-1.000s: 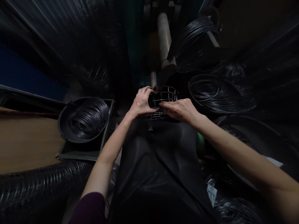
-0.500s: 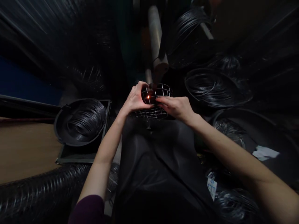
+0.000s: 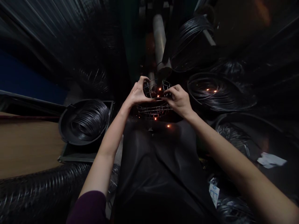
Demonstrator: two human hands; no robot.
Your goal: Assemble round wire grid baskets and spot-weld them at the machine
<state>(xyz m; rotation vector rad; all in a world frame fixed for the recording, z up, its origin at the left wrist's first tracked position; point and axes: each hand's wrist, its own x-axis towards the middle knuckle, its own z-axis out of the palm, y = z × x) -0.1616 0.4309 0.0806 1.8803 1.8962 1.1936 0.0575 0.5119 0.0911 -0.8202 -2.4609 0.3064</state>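
A round wire cage (image 3: 154, 111) made of crossed metal wires sits under the cylindrical arm of a machine (image 3: 160, 42). My left hand (image 3: 138, 93) grips its left side, thumb along the near wires and fingers curled over the rim. At the right side, my right hand (image 3: 179, 99) pinches with thumb and forefinger at the cage wires. Between my hands a slim rod (image 3: 152, 81) reaches down into the cage. Orange sparks (image 3: 158, 95) glow there, and others scatter below the cage.
To the left, a dark basin (image 3: 63, 130) holds coiled wire (image 3: 90, 119). At the right lie another wire coil (image 3: 210, 90) and a large dark tub (image 3: 268, 130) with a white scrap (image 3: 271, 160). A dark apron (image 3: 158, 161) covers my lap.
The single glow at the cage has become several flying sparks. My right hand's fingers have risen and bent more. The whole view has shifted slightly.
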